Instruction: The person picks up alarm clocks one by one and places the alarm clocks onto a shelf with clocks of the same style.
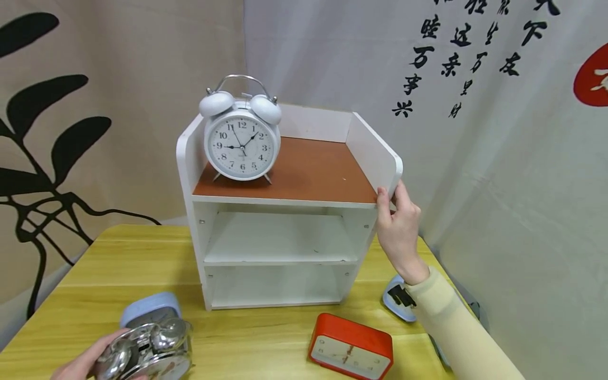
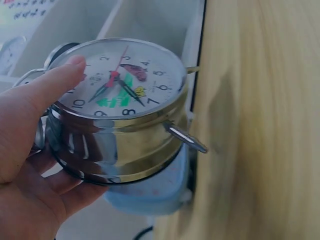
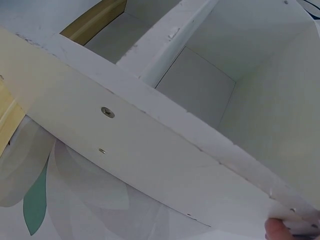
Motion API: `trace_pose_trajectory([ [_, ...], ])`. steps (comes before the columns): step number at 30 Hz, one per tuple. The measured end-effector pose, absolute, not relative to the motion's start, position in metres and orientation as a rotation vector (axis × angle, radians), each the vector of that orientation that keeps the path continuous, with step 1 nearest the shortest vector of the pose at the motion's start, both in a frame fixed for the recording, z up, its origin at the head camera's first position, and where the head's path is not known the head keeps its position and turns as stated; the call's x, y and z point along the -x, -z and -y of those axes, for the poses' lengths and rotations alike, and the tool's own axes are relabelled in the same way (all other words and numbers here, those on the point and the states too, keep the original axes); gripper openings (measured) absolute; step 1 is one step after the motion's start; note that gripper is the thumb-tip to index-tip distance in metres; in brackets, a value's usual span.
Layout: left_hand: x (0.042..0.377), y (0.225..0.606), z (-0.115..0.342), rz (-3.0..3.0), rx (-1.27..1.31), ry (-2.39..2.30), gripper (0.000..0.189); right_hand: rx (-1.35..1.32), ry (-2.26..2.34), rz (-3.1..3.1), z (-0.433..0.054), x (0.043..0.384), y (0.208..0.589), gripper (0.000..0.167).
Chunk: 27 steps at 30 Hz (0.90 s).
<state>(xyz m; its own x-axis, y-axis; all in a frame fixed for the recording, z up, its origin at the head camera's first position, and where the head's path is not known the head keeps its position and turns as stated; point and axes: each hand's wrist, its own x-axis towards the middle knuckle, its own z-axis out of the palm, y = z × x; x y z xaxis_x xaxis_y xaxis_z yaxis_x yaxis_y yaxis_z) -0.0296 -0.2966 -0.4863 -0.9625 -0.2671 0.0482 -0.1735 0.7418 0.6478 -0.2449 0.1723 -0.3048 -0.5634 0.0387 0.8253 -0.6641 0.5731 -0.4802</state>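
A white twin-bell alarm clock (image 1: 242, 140) occupies the upper left of a white wooden shelf (image 1: 280, 237), whose brown top runs on to the right wall; the right hand (image 1: 401, 232) pinches that wall's front edge. A red boxy clock (image 1: 351, 345) sits lower right. Lower left, beside a light-blue rounded object (image 1: 151, 303), the left hand (image 2: 17, 145) grips a shiny silver twin-bell alarm clock (image 2: 115, 145).

an alarm clock (image 1: 242, 140) stands left atop the shelf (image 1: 280, 240), behind a desk clock (image 1: 351, 345).
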Motion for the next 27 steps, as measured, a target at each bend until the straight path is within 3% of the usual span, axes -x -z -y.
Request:
trace_pose_trajectory([
  [5,0.026,0.47,0.265,2.532,-0.344,1.014,0.088,-0.5,-1.044,1.962,-0.173,0.245,0.304,0.03],
  [16,0.035,0.436,0.254,2.804,-0.332,1.002,0.093,-0.501,-1.044,1.963,-0.173,0.243,0.303,0.031],
  [27,0.043,0.416,0.226,2.478,0.045,0.964,0.089,-0.489,-1.047,1.964,-0.173,0.244,0.304,0.029],
])
